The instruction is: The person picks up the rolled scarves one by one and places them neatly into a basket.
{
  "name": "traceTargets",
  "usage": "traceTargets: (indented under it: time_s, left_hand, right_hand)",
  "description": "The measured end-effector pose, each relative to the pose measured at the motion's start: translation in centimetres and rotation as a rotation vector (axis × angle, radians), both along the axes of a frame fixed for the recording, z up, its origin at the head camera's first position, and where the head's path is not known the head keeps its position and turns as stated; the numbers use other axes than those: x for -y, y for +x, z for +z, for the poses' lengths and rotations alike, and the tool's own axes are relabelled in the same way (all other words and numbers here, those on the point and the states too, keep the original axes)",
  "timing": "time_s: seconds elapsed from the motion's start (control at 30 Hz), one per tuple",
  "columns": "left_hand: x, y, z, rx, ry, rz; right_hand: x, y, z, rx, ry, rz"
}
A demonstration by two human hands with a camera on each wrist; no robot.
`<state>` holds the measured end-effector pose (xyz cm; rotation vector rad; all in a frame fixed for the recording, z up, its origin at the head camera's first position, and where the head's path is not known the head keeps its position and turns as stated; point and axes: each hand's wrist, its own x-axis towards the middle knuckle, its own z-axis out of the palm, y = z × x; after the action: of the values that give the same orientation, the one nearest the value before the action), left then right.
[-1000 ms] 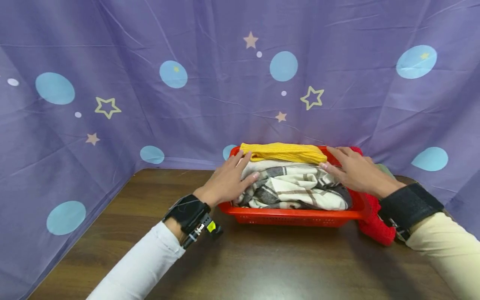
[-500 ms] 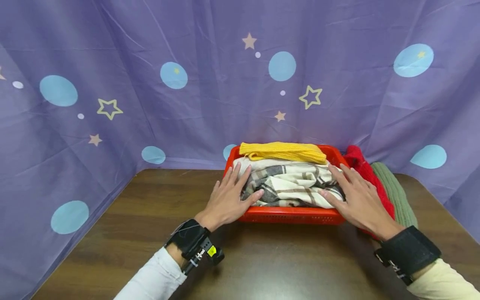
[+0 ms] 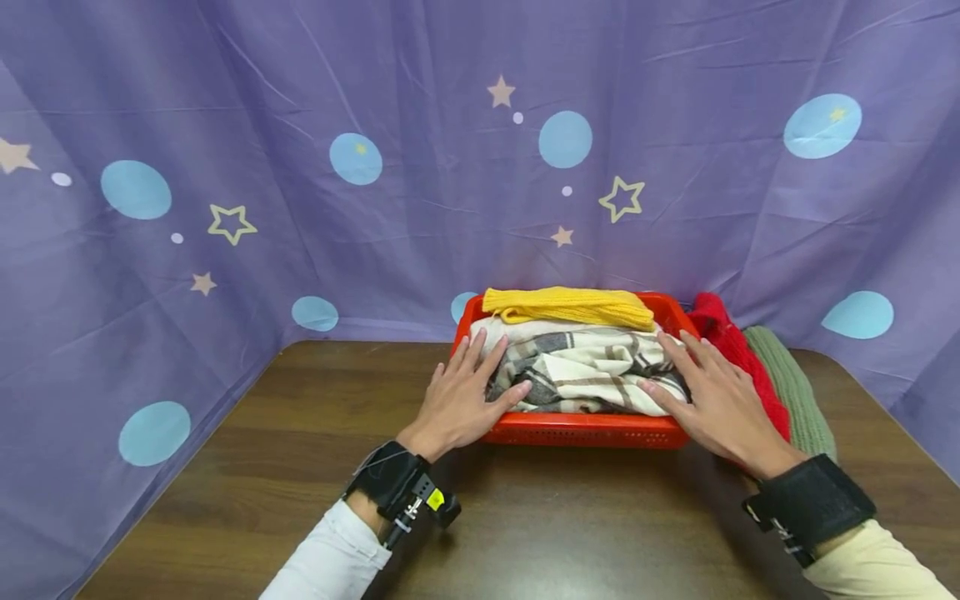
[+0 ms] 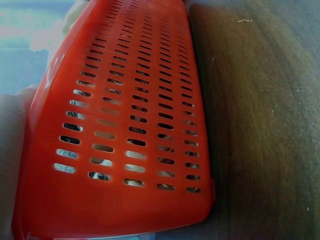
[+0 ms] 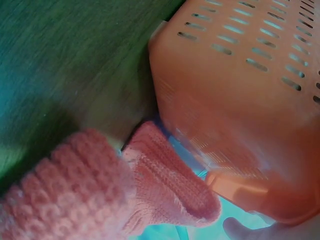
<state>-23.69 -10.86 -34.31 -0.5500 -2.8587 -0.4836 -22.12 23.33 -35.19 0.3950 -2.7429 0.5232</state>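
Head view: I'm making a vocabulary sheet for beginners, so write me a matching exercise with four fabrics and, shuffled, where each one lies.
Things
1. yellow ribbed knit fabric
2. white, grey and brown plaid cloth
3. red knitted fabric
4. green ribbed knit fabric

Places
A. outside the red plastic basket, between it and another fabric
B. in the basket, along its far side
C. farthest right of the four
D. in the basket, nearest the person

Pairs: 1-B, 2-D, 3-A, 4-C

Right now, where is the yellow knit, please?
In the head view, right of centre, the yellow knit lies along the far side of the red basket, beyond the plaid cloth.
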Motion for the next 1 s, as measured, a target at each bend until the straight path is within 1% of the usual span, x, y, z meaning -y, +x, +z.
traceTargets:
  time_s: [0.17,0.27,0.43,1.0]
  left_hand:
    - [-0.03,-0.1,-0.03,0.005,-0.02,0.004]
    - [-0.04,-0.13,0.02,0.009,-0.024,0.004]
    - [-0.03,-0.11,-0.02,0.012,-0.009,-0.003]
    - [-0.01,-0.09,-0.02,0.008,-0.013,-0.01]
  right_hand:
    - [-0.09,0.0,-0.13,0.009,-0.005,0.002]
    - [-0.12,0.01,-0.18,-0.002,-0.006,0.003]
    - [-0.15,0.03,-0.17,-0.001,-0.003,0.004]
    - [-0.05,0.09,0.02,0.036,0.008,-0.003]
